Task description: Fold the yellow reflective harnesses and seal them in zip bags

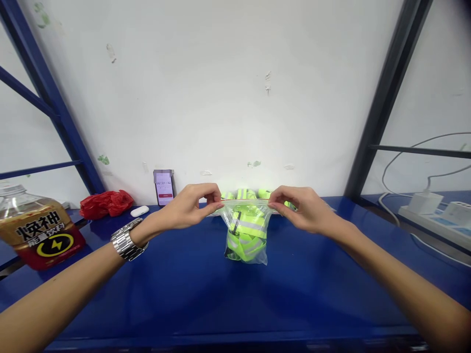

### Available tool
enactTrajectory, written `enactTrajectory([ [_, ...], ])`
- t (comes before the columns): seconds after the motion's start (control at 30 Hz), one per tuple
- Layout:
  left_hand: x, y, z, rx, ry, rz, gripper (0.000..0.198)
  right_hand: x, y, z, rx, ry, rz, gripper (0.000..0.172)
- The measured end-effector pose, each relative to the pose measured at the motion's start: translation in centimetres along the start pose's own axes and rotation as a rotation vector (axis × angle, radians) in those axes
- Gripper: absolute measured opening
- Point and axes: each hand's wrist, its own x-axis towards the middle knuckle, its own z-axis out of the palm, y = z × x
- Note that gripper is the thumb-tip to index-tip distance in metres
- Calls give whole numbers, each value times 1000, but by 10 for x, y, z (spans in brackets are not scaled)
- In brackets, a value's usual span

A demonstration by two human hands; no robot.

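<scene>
Your left hand [189, 207] and right hand [303, 208] face each other, each thumb pinched against fingers; both forearms [79, 274] slant inward.

There are four-plus neon bundles [247, 230], one phone [164, 189], one bottle [40, 230].

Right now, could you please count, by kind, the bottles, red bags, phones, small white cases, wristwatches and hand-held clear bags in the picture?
Bottle: 1
Red bag: 1
Phone: 1
Small white case: 1
Wristwatch: 1
Clear bag in left hand and right hand: 1
Total: 6
</scene>
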Motion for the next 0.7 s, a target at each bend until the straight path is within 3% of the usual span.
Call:
enactTrajectory([
  [0.17,-3,-3,4,-11,9,19,11,-5,2,5,-6,8,-25,25],
  [0.53,-5,-2,15,156,-52,65,25,-5,-9,5,8,-7,-26,21],
  [0.7,-5,-4,17,253,20,87,21,-6,-10,1,56,-50,13,23],
])
